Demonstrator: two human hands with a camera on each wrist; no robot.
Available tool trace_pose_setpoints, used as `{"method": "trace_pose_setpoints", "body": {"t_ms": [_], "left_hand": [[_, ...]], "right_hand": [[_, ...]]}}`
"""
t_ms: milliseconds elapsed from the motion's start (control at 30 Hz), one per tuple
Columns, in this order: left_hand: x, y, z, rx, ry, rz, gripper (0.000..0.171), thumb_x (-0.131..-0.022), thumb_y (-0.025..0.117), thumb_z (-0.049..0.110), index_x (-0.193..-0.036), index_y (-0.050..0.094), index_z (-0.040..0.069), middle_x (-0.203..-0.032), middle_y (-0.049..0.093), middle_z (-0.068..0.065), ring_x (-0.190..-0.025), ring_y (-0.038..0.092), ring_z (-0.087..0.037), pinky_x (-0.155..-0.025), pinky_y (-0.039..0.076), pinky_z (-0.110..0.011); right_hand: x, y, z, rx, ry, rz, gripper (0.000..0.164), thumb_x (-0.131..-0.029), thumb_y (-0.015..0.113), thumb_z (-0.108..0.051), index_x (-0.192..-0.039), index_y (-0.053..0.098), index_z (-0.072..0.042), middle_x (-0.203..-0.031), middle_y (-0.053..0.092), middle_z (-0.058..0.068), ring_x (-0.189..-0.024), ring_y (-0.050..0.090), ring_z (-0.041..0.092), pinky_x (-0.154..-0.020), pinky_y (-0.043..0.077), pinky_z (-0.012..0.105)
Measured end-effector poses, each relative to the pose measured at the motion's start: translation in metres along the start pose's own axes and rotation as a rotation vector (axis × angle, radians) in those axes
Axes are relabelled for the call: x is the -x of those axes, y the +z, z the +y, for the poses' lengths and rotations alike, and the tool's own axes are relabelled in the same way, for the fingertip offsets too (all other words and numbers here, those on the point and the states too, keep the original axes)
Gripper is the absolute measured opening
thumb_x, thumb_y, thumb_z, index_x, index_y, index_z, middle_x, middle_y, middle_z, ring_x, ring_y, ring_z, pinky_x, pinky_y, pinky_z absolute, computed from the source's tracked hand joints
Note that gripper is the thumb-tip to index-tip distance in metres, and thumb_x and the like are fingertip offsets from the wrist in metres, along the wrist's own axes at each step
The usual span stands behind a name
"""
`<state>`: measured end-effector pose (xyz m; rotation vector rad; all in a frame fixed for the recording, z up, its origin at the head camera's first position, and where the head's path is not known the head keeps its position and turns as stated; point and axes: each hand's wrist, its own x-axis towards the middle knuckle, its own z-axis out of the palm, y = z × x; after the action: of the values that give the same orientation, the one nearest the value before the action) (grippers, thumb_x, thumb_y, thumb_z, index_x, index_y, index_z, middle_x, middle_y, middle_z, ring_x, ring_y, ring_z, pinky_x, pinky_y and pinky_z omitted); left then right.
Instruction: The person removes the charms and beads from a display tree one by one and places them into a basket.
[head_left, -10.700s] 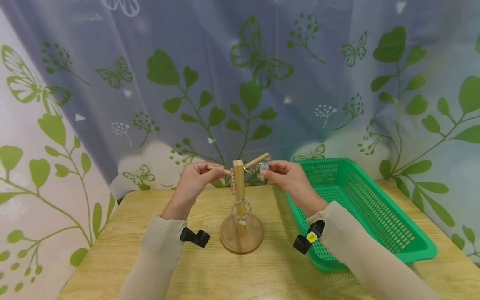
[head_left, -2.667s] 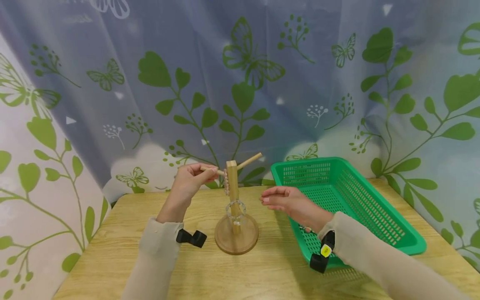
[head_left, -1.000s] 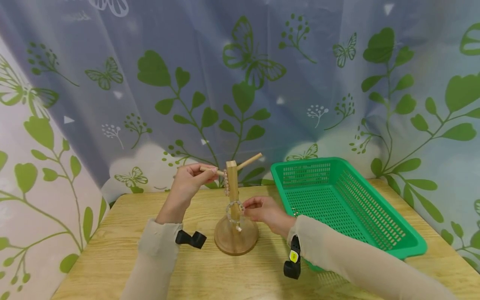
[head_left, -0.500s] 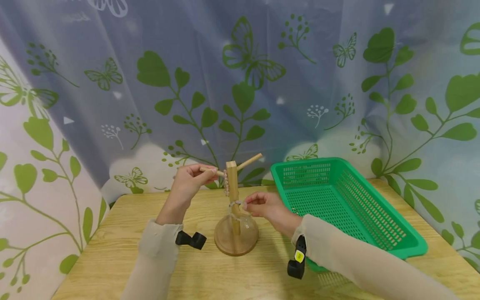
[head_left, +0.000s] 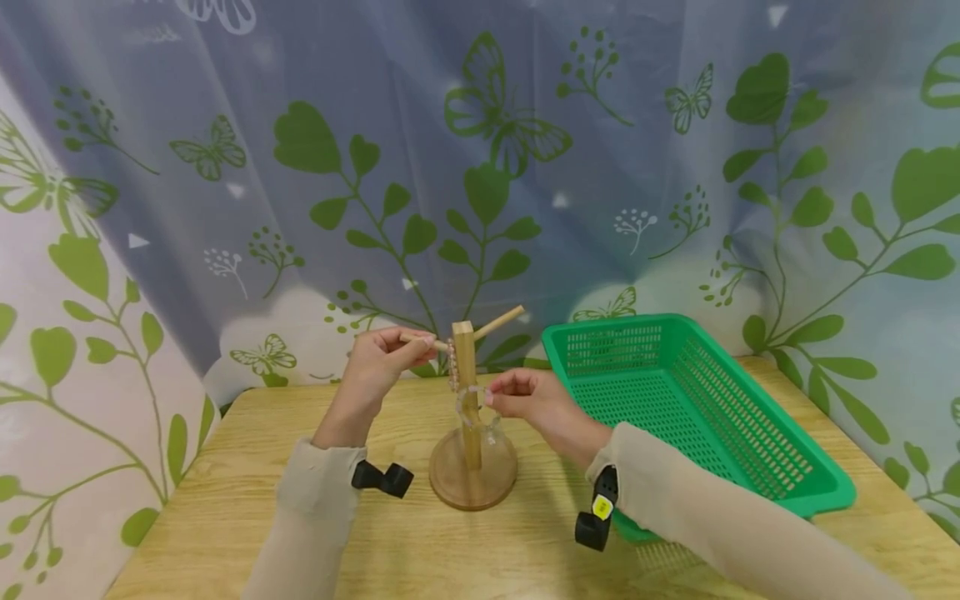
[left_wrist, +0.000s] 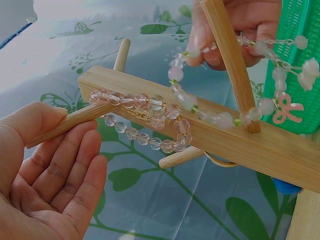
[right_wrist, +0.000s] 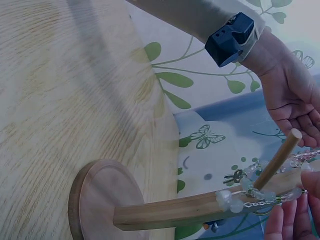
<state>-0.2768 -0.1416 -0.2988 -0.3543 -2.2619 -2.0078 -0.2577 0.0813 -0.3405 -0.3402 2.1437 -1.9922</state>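
My left hand (head_left: 382,358) pinches the left peg (left_wrist: 75,122) of a wooden jewellery stand (head_left: 467,367) between thumb and fingers. A pink clear-bead bracelet (left_wrist: 142,100) hangs on that peg, close to the post. My right hand (head_left: 536,404) pinches a white and pale-pink bead bracelet (head_left: 462,408) at its right side. In the left wrist view this bracelet loops round the front peg (left_wrist: 235,65), with a pink bow charm (left_wrist: 288,109) and white flower-like beads dangling from it. The right peg (head_left: 501,321) carries nothing.
A green plastic basket (head_left: 750,417) stands at the right of the wooden table (head_left: 360,550). The stand's round base (head_left: 472,492) sits mid-table. In the left wrist view a gold loop (left_wrist: 220,161) shows beneath the post. A patterned curtain (head_left: 420,75) hangs behind.
My right hand took a bracelet off the right peg to the basket, then came to the white bracelet at the front peg and has raised it slightly. My left hand keeps its pinch.
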Motion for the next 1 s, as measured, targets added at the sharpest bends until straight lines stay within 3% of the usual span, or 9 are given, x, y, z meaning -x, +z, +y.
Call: {"method": "trace_pose_setpoints", "body": {"t_ms": [267,1000], "left_hand": [[-0.001,0.0,-0.001,0.0,-0.002,-0.001,0.023,-0.09,0.065,0.014,-0.102,0.067,-0.006,-0.077,0.068,0.007,-0.075,0.066,-0.007,-0.076,0.053,-0.027],[-0.001,0.0,-0.002,0.001,0.005,-0.001,0.022,-0.09,0.065,0.013,-0.102,0.067,-0.006,-0.079,0.068,0.005,-0.076,0.066,-0.008,-0.078,0.054,-0.028]], "right_hand": [[0.002,0.0,-0.002,-0.016,-0.009,-0.011,0.021,-0.087,0.067,-0.004,-0.104,0.063,0.007,-0.083,0.065,-0.002,-0.08,0.06,0.015,-0.074,0.051,0.03],[0.011,-0.004,-0.007,-0.047,-0.072,-0.071,0.024,-0.087,0.068,-0.006,-0.105,0.062,0.008,-0.087,0.065,-0.002,-0.081,0.06,0.014,-0.075,0.052,0.03]]}}
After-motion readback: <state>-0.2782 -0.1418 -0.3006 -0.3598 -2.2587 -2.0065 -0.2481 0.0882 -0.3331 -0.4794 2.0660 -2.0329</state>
